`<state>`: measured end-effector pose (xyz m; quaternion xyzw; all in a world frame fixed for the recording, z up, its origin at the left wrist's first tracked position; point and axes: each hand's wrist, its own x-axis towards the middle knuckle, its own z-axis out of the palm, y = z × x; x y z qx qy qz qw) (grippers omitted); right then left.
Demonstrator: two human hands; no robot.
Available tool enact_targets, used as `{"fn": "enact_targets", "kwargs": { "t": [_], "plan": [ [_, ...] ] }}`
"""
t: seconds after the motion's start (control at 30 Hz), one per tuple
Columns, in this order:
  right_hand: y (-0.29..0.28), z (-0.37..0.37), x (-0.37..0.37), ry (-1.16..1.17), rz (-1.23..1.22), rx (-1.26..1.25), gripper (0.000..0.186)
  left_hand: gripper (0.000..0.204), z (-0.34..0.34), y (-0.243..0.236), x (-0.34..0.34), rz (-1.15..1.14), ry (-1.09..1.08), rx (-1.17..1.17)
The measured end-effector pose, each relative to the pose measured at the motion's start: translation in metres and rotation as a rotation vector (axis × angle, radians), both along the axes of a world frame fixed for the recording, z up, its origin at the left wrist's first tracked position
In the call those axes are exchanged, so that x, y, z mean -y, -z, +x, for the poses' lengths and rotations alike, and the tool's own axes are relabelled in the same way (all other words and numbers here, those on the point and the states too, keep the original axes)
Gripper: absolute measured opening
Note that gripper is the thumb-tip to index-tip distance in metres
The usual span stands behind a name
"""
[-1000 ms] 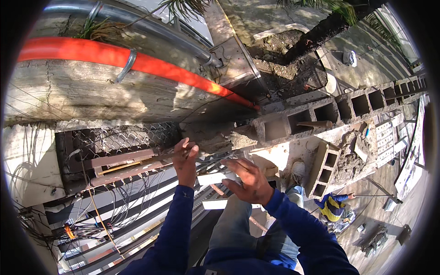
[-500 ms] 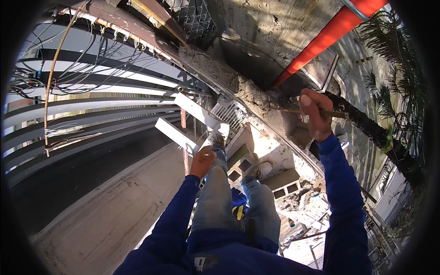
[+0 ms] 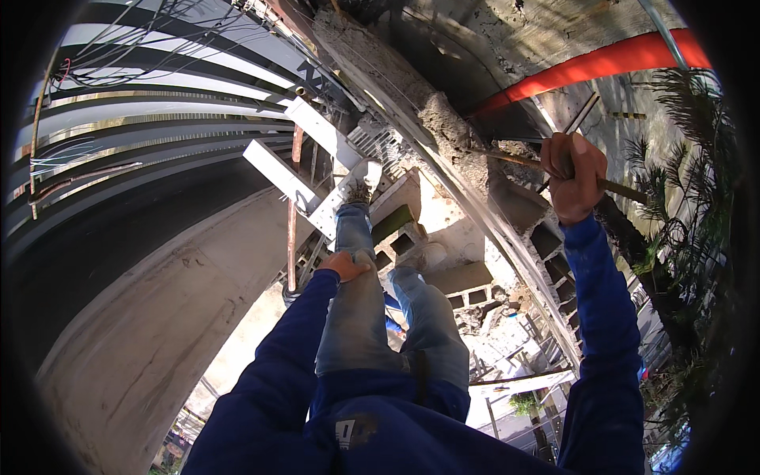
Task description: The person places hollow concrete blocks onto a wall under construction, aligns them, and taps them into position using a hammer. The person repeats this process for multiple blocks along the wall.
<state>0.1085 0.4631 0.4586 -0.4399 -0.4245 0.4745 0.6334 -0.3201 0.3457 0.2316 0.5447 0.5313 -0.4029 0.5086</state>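
My right hand point(image 3: 573, 176), raised at the right, is closed around a brown, rusty-looking rod point(image 3: 621, 191). One end of the rod sticks out to the right of my fist, and the other reaches left to the rough concrete ledge point(image 3: 445, 127); whether it is fixed there I cannot tell. My left hand point(image 3: 346, 267) rests on my left knee, over the jeans point(image 3: 352, 317), thumb apart and holding nothing. My left shoe point(image 3: 362, 178) stands on a white metal piece point(image 3: 336, 207) with two arms. My right shoe point(image 3: 427, 255) is beside hollow concrete blocks point(image 3: 393, 245).
A red beam point(image 3: 602, 73) crosses the upper right, above a dark trunk point(image 3: 633, 237) and palm-like leaves point(image 3: 681, 119). Grey slats point(image 3: 158, 131) with loose black cables point(image 3: 150, 55) fill the upper left. A concrete slab point(image 3: 150, 324) lies lower left. Far below shows broken rubble point(image 3: 487, 317).
My left hand has come down onto my knee from near the white metal piece. My right hand still grips the rod, now farther right in the picture. The whole view has shifted.
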Motion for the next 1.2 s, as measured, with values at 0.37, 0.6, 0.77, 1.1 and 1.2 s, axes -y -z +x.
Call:
{"fn": "enact_targets", "kwargs": {
  "t": [0.37,0.6,0.77,1.1,1.2],
  "plan": [
    [0.001,-0.003,0.007,0.135,-0.045,0.026,0.042,0.035,0.151,0.094,-0.139,0.471,-0.595,0.585],
    [0.003,0.003,0.007,0.125,-0.066,0.062,0.043,0.043,0.122,0.082,-0.086,0.338,-0.153,0.532],
    [0.001,0.008,0.013,0.143,-0.142,0.094,0.044,0.046,0.025,0.029,-0.018,0.249,0.241,0.325],
    [-0.013,0.032,0.028,0.084,-0.458,0.526,0.027,0.019,-0.032,-0.132,0.016,0.27,-0.977,0.446],
    [-0.032,0.028,0.053,0.172,-0.392,0.7,0.03,0.022,-0.059,-0.155,0.029,0.273,-0.985,0.384]
  ]
}}
